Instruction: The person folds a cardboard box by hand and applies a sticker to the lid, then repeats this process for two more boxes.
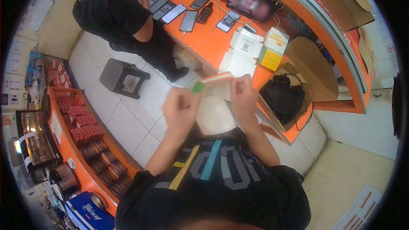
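An unfolded cardboard box (216,113), pale inside with an orange edge at the top, is held in front of my chest. My right hand (245,100) is closed on its upper right edge in a pinch. Slightly blurred, my left hand (182,108) is closed at the box's left side. A small green piece (197,87), perhaps a sticker or tab, shows at the left fingertips. Whether the left fingers also grip the cardboard is hard to make out.
On the orange counter (204,47) lie several phones, a flattened white box (243,49) and a yellow box (273,49). An open carton (272,115) holds a black bag (284,98). A person (115,17) holding a phone stands by a grey stool (123,74).
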`<control>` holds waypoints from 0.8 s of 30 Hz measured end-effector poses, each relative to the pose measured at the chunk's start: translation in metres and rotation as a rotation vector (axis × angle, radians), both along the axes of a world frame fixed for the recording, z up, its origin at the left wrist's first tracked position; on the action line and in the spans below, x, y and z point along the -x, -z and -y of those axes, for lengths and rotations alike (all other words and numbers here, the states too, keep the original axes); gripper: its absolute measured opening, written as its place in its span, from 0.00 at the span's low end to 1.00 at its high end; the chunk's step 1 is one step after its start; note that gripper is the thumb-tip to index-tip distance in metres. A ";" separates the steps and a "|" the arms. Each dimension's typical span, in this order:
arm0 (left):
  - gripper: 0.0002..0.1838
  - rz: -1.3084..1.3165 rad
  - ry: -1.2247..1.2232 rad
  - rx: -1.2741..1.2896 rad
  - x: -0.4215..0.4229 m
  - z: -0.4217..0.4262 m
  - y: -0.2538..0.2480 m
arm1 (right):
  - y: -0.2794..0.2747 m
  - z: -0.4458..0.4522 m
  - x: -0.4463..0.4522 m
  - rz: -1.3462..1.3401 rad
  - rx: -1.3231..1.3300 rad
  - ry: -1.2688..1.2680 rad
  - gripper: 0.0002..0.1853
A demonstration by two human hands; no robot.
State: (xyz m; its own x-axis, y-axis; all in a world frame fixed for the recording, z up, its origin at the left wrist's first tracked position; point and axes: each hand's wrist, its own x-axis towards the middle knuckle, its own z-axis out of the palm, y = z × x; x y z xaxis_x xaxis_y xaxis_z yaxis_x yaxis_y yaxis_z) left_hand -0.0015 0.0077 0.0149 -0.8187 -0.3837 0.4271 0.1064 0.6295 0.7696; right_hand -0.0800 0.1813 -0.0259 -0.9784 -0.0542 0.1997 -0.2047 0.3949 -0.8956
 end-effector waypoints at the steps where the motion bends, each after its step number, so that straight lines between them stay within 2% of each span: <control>1: 0.12 -0.085 -0.123 0.055 -0.002 0.004 -0.006 | -0.003 -0.004 0.004 0.040 0.058 0.017 0.07; 2: 0.10 -0.077 -0.098 0.009 0.004 0.012 -0.001 | -0.004 -0.005 0.004 0.026 0.174 -0.008 0.08; 3: 0.09 -0.070 -0.075 -0.038 0.009 0.020 0.004 | -0.005 -0.006 0.005 0.037 0.167 -0.026 0.09; 5: 0.08 0.049 0.151 -0.515 0.014 0.025 0.016 | -0.008 -0.006 0.007 0.057 0.150 -0.062 0.11; 6: 0.06 0.116 0.118 -0.508 0.012 0.023 0.015 | -0.010 -0.006 0.009 0.000 0.055 -0.033 0.11; 8: 0.09 0.084 0.105 -0.507 0.013 0.018 0.015 | -0.012 -0.005 0.013 -0.116 -0.132 0.023 0.11; 11: 0.10 0.076 0.101 -0.538 0.014 0.008 0.011 | -0.030 0.002 -0.012 0.244 0.079 -0.223 0.12; 12: 0.11 0.087 0.107 -0.554 0.013 0.006 0.009 | -0.033 0.006 -0.015 0.401 0.401 -0.320 0.13; 15: 0.10 0.086 0.197 -0.480 0.015 0.003 0.004 | -0.029 0.012 -0.003 0.564 0.714 -0.305 0.14; 18: 0.10 0.093 0.207 -0.567 0.013 0.006 0.006 | -0.017 0.017 -0.004 0.468 0.714 -0.240 0.11; 21: 0.10 0.061 0.178 -0.570 0.013 0.004 0.010 | -0.011 0.024 -0.020 0.122 0.277 -0.115 0.08; 24: 0.11 -0.010 0.173 -0.527 0.016 -0.002 0.015 | -0.023 0.031 -0.026 -0.277 0.090 -0.145 0.07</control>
State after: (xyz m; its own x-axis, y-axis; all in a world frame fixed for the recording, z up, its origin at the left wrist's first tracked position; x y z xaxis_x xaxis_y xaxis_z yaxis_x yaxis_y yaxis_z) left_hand -0.0176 0.0097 -0.0001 -0.8856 -0.4079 0.2220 0.1830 0.1327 0.9741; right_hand -0.0537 0.1506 -0.0034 -0.8697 -0.1590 0.4672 -0.4935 0.2651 -0.8284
